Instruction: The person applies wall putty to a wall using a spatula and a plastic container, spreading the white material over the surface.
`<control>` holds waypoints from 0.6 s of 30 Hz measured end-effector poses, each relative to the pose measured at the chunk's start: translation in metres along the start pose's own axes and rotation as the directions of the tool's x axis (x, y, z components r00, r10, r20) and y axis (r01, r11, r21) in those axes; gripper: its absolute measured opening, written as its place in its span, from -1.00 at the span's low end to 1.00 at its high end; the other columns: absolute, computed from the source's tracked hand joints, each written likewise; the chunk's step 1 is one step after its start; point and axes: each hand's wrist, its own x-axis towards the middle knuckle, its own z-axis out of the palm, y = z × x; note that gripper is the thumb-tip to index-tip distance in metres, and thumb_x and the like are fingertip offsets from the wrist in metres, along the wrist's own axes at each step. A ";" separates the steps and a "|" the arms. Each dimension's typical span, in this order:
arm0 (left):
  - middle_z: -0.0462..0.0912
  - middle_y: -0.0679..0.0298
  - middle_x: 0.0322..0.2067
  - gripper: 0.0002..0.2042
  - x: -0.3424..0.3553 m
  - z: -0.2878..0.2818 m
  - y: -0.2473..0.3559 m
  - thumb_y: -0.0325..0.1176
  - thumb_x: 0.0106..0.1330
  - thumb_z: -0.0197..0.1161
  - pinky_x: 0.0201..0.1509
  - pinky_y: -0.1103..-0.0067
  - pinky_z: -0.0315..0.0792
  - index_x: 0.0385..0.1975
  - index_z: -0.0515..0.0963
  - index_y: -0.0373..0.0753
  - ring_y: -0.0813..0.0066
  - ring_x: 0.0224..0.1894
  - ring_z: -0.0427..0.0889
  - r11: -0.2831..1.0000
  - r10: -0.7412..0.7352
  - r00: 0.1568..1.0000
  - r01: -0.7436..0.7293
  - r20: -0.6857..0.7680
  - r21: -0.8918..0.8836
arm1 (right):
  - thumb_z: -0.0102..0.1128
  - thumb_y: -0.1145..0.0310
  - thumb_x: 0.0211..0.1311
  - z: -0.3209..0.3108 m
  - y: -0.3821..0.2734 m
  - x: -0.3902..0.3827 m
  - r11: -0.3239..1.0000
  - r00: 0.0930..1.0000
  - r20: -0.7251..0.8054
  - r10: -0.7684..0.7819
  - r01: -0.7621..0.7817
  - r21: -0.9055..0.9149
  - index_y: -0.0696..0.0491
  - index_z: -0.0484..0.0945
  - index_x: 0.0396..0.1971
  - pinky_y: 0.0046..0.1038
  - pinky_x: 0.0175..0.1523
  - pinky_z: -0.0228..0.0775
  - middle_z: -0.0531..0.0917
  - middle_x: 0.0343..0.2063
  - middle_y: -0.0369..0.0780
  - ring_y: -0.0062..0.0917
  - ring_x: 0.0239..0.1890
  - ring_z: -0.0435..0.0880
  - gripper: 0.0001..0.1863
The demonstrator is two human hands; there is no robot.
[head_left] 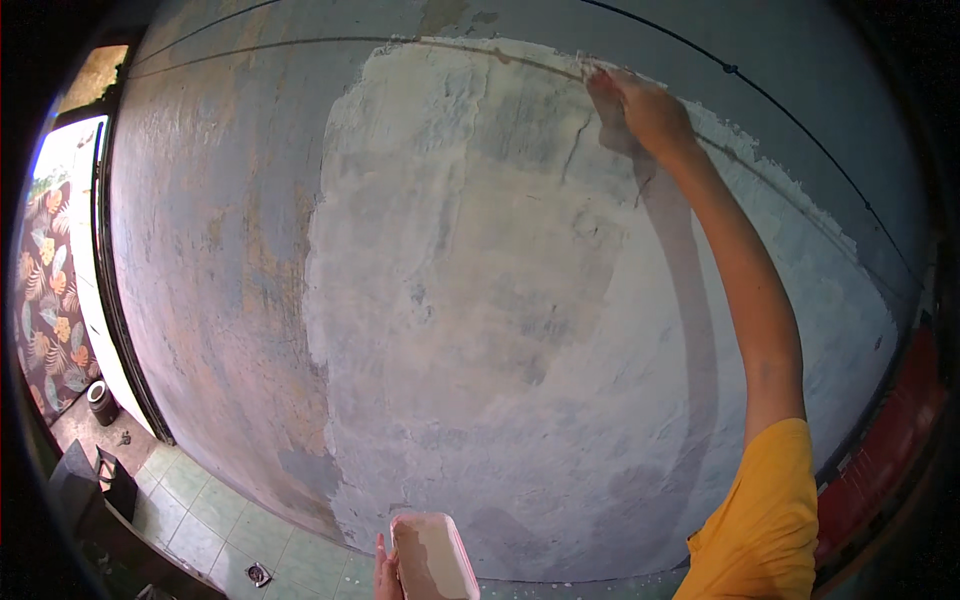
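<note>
My right hand (648,115) is raised to the upper part of the wall (220,280), at the top edge of a large patch of white coating (450,250). Its fingers are closed round something small that I cannot make out, and my arm casts a long shadow on the wall. Low in the view, my left hand (386,568) holds a rectangular pink-rimmed container (436,555) by its left side, with a pale beige mixture inside. Above and right of my right hand, a dark cord (730,69) runs across the grey upper wall.
At the left are a doorway (100,260) with patterned fabric (50,290) beyond, a small dark bucket (101,402) and dark furniture (75,480). Pale green floor tiles (210,505) run along the wall's foot, with a small drain (258,574). A red object (880,440) is at the far right.
</note>
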 end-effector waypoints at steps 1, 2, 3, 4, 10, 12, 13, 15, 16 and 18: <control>0.46 0.16 0.23 -0.35 -0.002 -0.003 0.000 0.03 0.54 -0.04 0.27 0.39 0.43 0.45 0.20 -0.31 0.36 0.23 0.48 1.000 0.006 1.000 -0.006 -0.022 -0.001 | 0.01 0.34 0.39 0.008 -0.013 -0.019 0.996 0.999 0.046 -0.028 0.032 -0.081 -0.06 0.58 0.18 -0.15 -0.12 0.61 0.73 -0.21 0.01 -0.10 -0.20 0.74 -0.60; 0.46 0.16 0.23 -0.35 -0.002 -0.006 -0.001 0.03 0.54 -0.04 0.27 0.39 0.43 0.45 0.20 -0.31 0.36 0.24 0.48 1.000 0.009 0.999 -0.009 -0.036 0.000 | 0.03 0.33 0.40 0.009 -0.025 -0.042 0.984 0.994 0.098 -0.052 0.068 -0.166 -0.04 0.58 0.18 -0.14 -0.12 0.62 0.72 -0.16 0.02 -0.10 -0.18 0.74 -0.61; 0.46 0.16 0.23 -0.35 -0.004 -0.008 -0.002 0.03 0.54 -0.04 0.27 0.39 0.43 0.45 0.20 -0.31 0.36 0.24 0.48 1.000 0.016 0.998 -0.016 -0.053 0.000 | 0.03 0.36 0.39 0.005 -0.052 -0.068 0.986 0.983 0.163 -0.082 0.104 -0.130 -0.01 0.57 0.16 -0.16 -0.10 0.62 0.72 -0.13 0.02 -0.11 -0.16 0.74 -0.62; 0.45 0.16 0.23 -0.35 -0.007 -0.012 -0.003 0.03 0.54 -0.05 0.27 0.39 0.43 0.45 0.20 -0.31 0.36 0.24 0.48 1.000 0.023 0.997 -0.024 -0.076 -0.004 | 0.03 0.38 0.38 -0.002 -0.079 -0.097 0.986 0.967 0.229 -0.114 0.138 -0.092 0.02 0.57 0.15 -0.18 -0.08 0.63 0.71 -0.09 0.03 -0.11 -0.13 0.74 -0.62; 0.45 0.16 0.23 -0.35 -0.020 -0.030 -0.006 0.04 0.54 -0.05 0.28 0.39 0.42 0.45 0.20 -0.32 0.36 0.24 0.47 0.998 0.064 0.989 -0.064 -0.136 0.003 | 0.04 0.41 0.35 -0.004 -0.114 -0.159 0.932 0.957 0.133 -0.258 0.210 0.295 -0.02 0.60 0.10 -0.23 -0.16 0.65 0.74 -0.17 -0.07 -0.21 -0.20 0.77 -0.65; 0.45 0.16 0.23 -0.35 -0.017 -0.030 -0.008 0.04 0.54 -0.05 0.28 0.39 0.41 0.45 0.20 -0.32 0.36 0.25 0.47 0.998 0.064 0.989 -0.064 -0.135 0.006 | 0.03 0.42 0.35 -0.015 -0.084 -0.106 0.978 0.974 0.176 -0.145 0.115 0.172 -0.09 0.59 0.14 -0.20 -0.16 0.64 0.75 -0.21 -0.07 -0.20 -0.26 0.76 -0.61; 0.45 0.16 0.23 -0.35 -0.016 -0.029 -0.010 0.04 0.54 -0.05 0.28 0.39 0.41 0.45 0.20 -0.32 0.36 0.25 0.47 0.998 0.058 0.990 -0.058 -0.130 0.007 | 0.02 0.43 0.35 -0.019 -0.070 -0.079 0.994 0.981 0.180 -0.069 0.053 0.093 -0.12 0.58 0.17 -0.19 -0.15 0.64 0.74 -0.23 -0.06 -0.18 -0.29 0.76 -0.58; 0.45 0.16 0.24 -0.35 -0.020 -0.029 -0.012 0.04 0.54 -0.05 0.29 0.39 0.41 0.45 0.20 -0.33 0.36 0.25 0.46 0.998 0.065 0.989 -0.063 -0.135 0.015 | 0.01 0.44 0.34 -0.007 -0.045 -0.043 0.999 0.997 0.067 -0.047 0.048 -0.025 -0.08 0.54 0.22 -0.21 -0.15 0.65 0.74 -0.17 -0.09 -0.19 -0.23 0.75 -0.54; 0.45 0.16 0.24 -0.35 -0.024 -0.029 -0.013 0.04 0.54 -0.05 0.29 0.39 0.41 0.45 0.20 -0.33 0.36 0.25 0.46 0.997 0.071 0.988 -0.068 -0.138 0.020 | 0.01 0.44 0.34 0.001 -0.046 -0.050 0.999 0.997 0.069 -0.043 0.044 -0.016 -0.08 0.54 0.22 -0.21 -0.15 0.65 0.74 -0.17 -0.09 -0.19 -0.23 0.75 -0.54; 0.45 0.16 0.24 -0.34 -0.028 -0.033 -0.013 0.04 0.54 -0.05 0.29 0.39 0.41 0.45 0.20 -0.33 0.36 0.25 0.46 0.997 0.077 0.985 -0.075 -0.153 0.022 | 0.03 0.46 0.32 0.024 -0.069 -0.072 0.981 0.985 0.037 -0.166 0.169 -0.098 -0.04 0.53 0.23 -0.22 -0.12 0.64 0.71 -0.09 -0.10 -0.20 -0.12 0.73 -0.53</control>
